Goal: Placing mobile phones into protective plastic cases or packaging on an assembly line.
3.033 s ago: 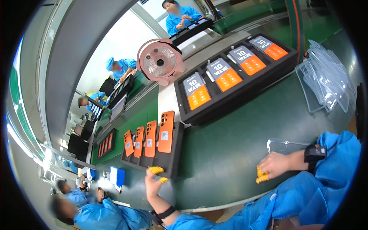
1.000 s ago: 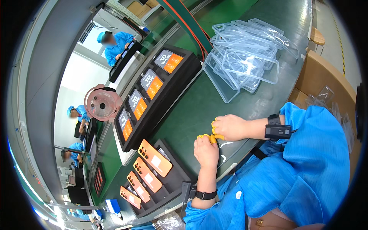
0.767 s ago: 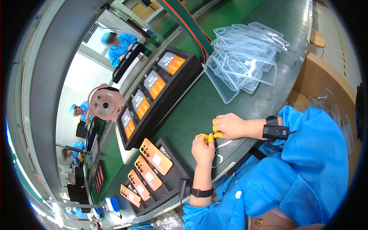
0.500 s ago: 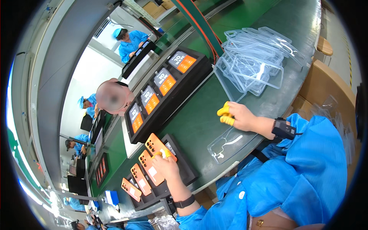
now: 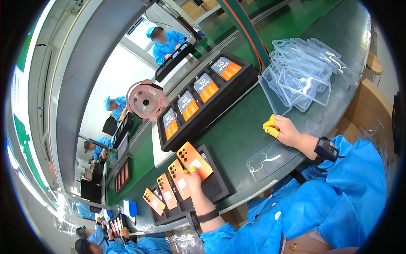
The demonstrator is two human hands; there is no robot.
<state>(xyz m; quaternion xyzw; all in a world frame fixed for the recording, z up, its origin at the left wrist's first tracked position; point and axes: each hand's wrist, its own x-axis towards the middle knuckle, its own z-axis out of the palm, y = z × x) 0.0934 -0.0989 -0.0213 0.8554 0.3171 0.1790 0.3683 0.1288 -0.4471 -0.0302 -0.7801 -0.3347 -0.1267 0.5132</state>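
Orange phone [image 5: 195, 156] sits tilted at the near end of the black tray [image 5: 218, 186], back side up, camera holes showing; my left hand [image 5: 192, 180] rests on its lower edge, yellow-capped fingertips pinching it, so I read this hand as closed on the phone. A second ago both hands met close together over the belt [image 5: 237, 131]; since then they have parted; the left has gone out to the tray and the right hand [image 5: 285, 129] has gone toward the pile of clear cases [image 5: 302, 76]. The right hand lies on the belt just beside the nearest case, fingers curled, yellow cots on the tips; I cannot tell whether it grips anything. One clear case [image 5: 270, 158] lies apart, flat on the belt edge near my right forearm. Three more orange phones [image 5: 167, 192] stand in the tray beyond the held one. A second tray [image 5: 203, 99] of dark boxes lies further up the belt. My judgement: a fresh phone is being taken while the other hand goes for a case.
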